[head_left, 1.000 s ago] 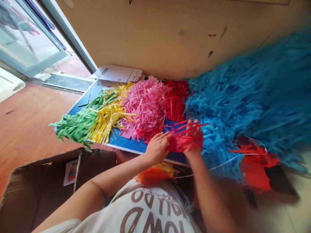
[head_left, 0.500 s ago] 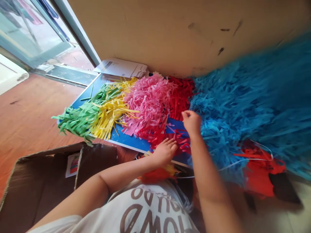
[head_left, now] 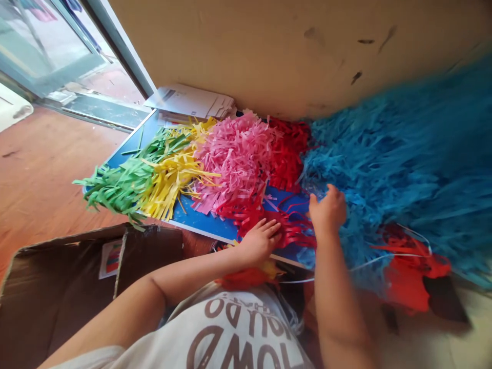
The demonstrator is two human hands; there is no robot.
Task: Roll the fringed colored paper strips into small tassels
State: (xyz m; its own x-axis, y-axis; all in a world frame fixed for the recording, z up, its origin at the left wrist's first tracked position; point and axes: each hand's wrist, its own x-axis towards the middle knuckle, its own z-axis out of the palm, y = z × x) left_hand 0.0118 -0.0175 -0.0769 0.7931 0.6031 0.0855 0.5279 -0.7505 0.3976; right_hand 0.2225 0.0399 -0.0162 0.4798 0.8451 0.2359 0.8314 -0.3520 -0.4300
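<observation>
Red fringe (head_left: 295, 233) is spread near the front edge of a blue tabletop (head_left: 209, 224), with its thin strips trailed to the right. Its near left part is covered by the left hand (head_left: 261, 238), which is laid palm down; the fingers are stretched out flat, with slight gaps between them. The right hand (head_left: 328, 209) is held at the right end of the strips, in front of a large heap of blue streamers (head_left: 400, 159). Its thumb and forefinger are parted and the other fingers partly curled; whether any strip is pinched there cannot be told.

On the far side, a dark red pile (head_left: 288, 164) is bordered on its right by the blue heap. To its left, 3 more piles are set side by side: pink (head_left: 234, 154), then yellow (head_left: 171, 182), then green (head_left: 119, 187), the last being hung over the table's left edge. Farther back, a stack of pale sheets (head_left: 192, 101) is placed beside the wall (head_left: 238, 51).

At near left, an opened cardboard box (head_left: 57, 302) is seen. At near right, a red-orange piece (head_left: 407, 284), partly blurred, is crossed by a white cord (head_left: 369, 260).
</observation>
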